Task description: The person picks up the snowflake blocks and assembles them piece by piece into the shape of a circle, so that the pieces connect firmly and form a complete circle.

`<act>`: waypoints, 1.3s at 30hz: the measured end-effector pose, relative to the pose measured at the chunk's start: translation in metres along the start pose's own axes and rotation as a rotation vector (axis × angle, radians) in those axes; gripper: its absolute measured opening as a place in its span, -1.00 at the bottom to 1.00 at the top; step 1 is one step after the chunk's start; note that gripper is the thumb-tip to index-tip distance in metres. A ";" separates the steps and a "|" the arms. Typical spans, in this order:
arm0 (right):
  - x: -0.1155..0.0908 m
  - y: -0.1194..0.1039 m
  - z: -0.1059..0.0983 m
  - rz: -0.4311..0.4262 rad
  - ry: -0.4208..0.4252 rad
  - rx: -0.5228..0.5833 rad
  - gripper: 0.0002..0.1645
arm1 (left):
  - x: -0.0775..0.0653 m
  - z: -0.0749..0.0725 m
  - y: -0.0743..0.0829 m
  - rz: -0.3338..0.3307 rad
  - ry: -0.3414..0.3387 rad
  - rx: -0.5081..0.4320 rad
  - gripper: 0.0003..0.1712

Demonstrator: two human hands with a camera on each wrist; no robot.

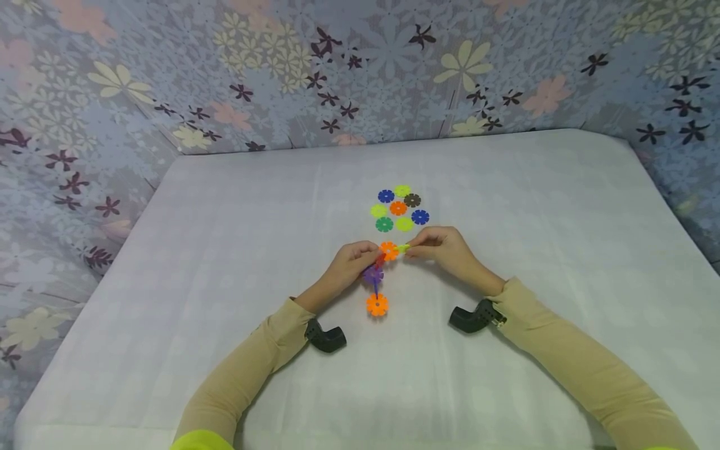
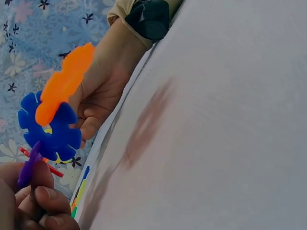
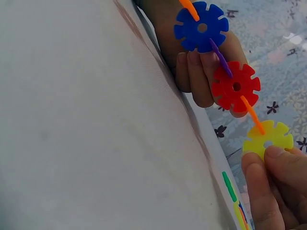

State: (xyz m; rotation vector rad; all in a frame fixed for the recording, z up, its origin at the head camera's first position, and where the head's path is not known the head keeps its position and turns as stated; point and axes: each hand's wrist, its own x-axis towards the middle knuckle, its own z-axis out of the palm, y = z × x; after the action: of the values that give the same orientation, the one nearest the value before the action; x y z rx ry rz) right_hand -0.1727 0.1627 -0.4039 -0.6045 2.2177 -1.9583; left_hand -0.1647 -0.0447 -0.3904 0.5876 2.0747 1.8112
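Note:
A chain of notched, flower-shaped plastic discs is held up between the two hands. From its lower end it runs orange (image 1: pixel 377 305), blue (image 2: pixel 62 136), purple (image 1: pixel 373 275), red (image 3: pixel 247 86), orange (image 1: pixel 389 251) and yellow (image 3: pixel 278 132), each slotted into its neighbour at an angle. My left hand (image 1: pixel 350 265) pinches the purple disc between thumb and fingers, close to the red one. With thumb and fingertips, my right hand (image 1: pixel 447 250) pinches the yellow disc, whose edge meets the upper orange disc. The blue disc shows only edge-on in the head view.
Several loose discs lie flat in a cluster just beyond the hands, among them a green disc (image 1: pixel 384 224), a brown disc (image 1: pixel 412 200) and an orange disc (image 1: pixel 398 208). A white cloth (image 1: pixel 253 206) covers the table, with flowered fabric (image 1: pixel 388 81) behind it.

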 end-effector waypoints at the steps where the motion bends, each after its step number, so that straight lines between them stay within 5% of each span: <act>1: 0.000 0.000 0.000 0.001 -0.005 -0.008 -0.88 | 0.001 -0.001 -0.003 -0.001 -0.004 -0.005 -0.77; 8: 0.003 -0.001 0.004 -0.028 -0.019 0.015 -0.87 | 0.004 -0.003 -0.017 0.015 0.015 -0.045 -0.77; 12: 0.003 -0.001 0.006 -0.044 -0.032 0.059 -0.84 | 0.002 -0.002 -0.007 -0.002 0.038 -0.032 -0.80; 16: 0.004 0.002 0.007 -0.078 -0.033 0.042 -0.82 | -0.001 0.001 0.005 0.019 0.067 0.079 -0.83; 19: 0.005 0.006 0.006 -0.137 -0.020 -0.052 -0.77 | -0.001 0.001 0.006 0.048 0.086 0.097 -0.82; 22: 0.008 0.009 0.005 -0.200 -0.027 -0.277 -0.65 | 0.003 0.000 -0.002 0.041 0.095 0.041 -0.80; 26: 0.014 0.008 0.011 -0.232 -0.120 -0.633 -0.48 | 0.006 -0.002 -0.014 0.010 0.125 -0.030 -0.75; 29: 0.016 0.005 0.018 -0.232 -0.185 -0.798 -0.46 | 0.007 -0.003 -0.018 0.022 0.150 -0.037 -0.71; 39: 0.014 0.006 0.018 -0.299 -0.125 -0.792 -0.54 | 0.009 -0.002 -0.022 0.036 0.150 -0.105 -0.73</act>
State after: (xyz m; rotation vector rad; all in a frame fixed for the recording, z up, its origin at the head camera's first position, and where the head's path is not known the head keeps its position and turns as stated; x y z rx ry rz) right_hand -0.1803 0.1415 -0.4102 -1.1544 2.9061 -1.0006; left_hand -0.1754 -0.0442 -0.4119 0.4771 2.0585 2.0281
